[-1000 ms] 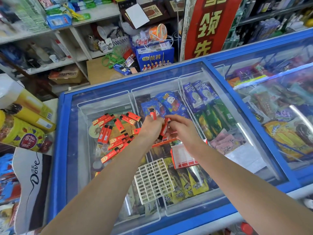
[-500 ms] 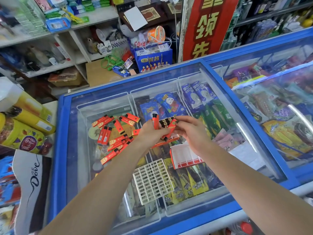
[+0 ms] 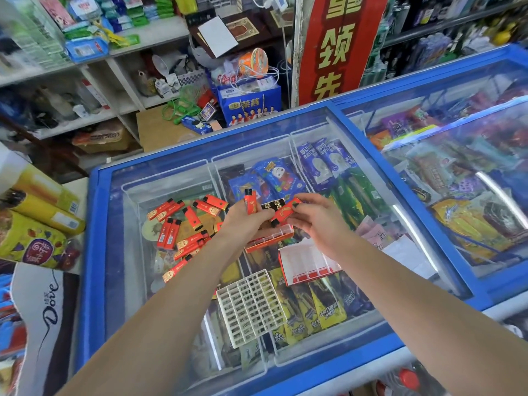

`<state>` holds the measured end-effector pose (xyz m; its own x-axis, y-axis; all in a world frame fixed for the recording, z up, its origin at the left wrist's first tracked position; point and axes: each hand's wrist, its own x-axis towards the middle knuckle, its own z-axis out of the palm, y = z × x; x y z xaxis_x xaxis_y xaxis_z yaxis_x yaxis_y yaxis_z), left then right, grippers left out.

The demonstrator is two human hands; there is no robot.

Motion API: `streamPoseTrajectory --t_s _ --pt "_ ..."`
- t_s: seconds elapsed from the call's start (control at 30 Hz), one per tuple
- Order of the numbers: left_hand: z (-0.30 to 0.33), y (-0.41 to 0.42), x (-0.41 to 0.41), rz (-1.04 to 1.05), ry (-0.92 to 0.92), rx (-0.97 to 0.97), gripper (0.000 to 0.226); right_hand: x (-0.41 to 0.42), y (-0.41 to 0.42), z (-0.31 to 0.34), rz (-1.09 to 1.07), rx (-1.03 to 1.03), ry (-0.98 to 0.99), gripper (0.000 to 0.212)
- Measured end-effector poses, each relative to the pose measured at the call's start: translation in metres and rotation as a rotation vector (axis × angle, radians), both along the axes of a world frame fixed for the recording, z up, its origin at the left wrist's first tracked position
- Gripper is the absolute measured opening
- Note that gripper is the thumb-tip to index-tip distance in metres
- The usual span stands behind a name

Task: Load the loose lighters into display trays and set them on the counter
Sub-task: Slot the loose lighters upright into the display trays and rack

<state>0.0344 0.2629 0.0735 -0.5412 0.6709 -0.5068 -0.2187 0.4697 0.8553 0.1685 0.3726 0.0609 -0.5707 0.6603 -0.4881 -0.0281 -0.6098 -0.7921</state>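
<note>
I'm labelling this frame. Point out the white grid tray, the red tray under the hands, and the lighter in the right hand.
white grid tray (image 3: 251, 307), head view, middle of grid.
red tray (image 3: 268, 240), head view, front wall.
lighter (image 3: 285, 214), head view, red body.

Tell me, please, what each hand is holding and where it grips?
The left hand grips a lighter by its lower body; the right hand pinches another lighter near its top end.

A single head-worn wide-angle view looks forward and steeply down from close above a blue-framed freezer chest (image 3: 94, 252), whose glass lid fills the near and middle ground. Both forearms reach in from the near edge. Cluttered shelves (image 3: 94, 67) stand far left, a second freezer (image 3: 485, 67) right. Straight edges bow toward the borders.
</note>
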Motion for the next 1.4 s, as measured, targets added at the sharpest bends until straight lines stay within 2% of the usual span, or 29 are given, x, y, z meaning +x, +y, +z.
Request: streamPoseTrajectory --t_s 0.1,0.2,0.27,0.33,0.4,0.47,0.57,0.63,0.77,0.87,0.97,1.03,1.2,1.4 --pt "0.002 -0.001 0.001 0.013 -0.019 0.023 0.025 0.001 -0.005 -0.001 0.035 0.15 -0.09 0.029" --pt "0.002 0.0 0.002 0.027 -0.039 0.049 0.018 0.003 -0.011 -0.002 0.204 0.609 -0.337 0.029" --pt "0.001 0.002 0.001 0.033 -0.058 0.059 0.022 0.004 -0.017 -0.002 0.389 0.881 -0.376 0.033" --pt "0.001 0.004 0.001 0.0 -0.031 0.044 0.032 0.004 -0.021 -0.004 0.508 1.055 -0.375 0.031" --pt "0.0 0.004 0.002 0.001 -0.023 0.055 0.025 0.002 -0.021 -0.006 0.512 1.157 -0.412 0.027" --pt "-0.002 0.002 0.001 0.051 -0.005 0.054 0.013 0.002 -0.017 -0.008 0.468 1.175 -0.456 0.023" --pt "-0.009 -0.003 -0.006 0.098 0.045 -0.017 0.014 0.002 -0.013 -0.011 0.436 1.149 -0.492 0.013" --pt "-0.013 -0.007 -0.011 0.115 0.035 -0.059 0.022 0.002 -0.012 -0.014 0.44 1.124 -0.488 0.011" --pt "-0.022 -0.014 -0.014 0.06 0.123 -0.141 0.044 -0.002 -0.009 -0.023 0.501 1.178 -0.521 0.024" --pt "-0.027 -0.02 -0.016 0.019 0.184 -0.17 0.04 -0.008 -0.005 -0.028 0.546 1.266 -0.525 0.025" --pt "-0.03 -0.024 -0.017 -0.017 0.212 -0.157 0.047 -0.013 -0.002 -0.032 0.598 1.348 -0.543 0.026" --pt "-0.031 -0.025 -0.018 -0.01 0.201 -0.135 0.043 -0.015 -0.001 -0.034 0.63 1.395 -0.566 0.025" --pt "-0.027 -0.029 -0.017 -0.001 0.2 -0.101 0.016 -0.011 -0.002 -0.044 0.709 1.455 -0.609 0.02" --pt "-0.021 -0.035 -0.017 -0.141 0.393 -0.107 0.017 -0.012 -0.002 -0.049 0.694 1.538 -0.628 0.018"
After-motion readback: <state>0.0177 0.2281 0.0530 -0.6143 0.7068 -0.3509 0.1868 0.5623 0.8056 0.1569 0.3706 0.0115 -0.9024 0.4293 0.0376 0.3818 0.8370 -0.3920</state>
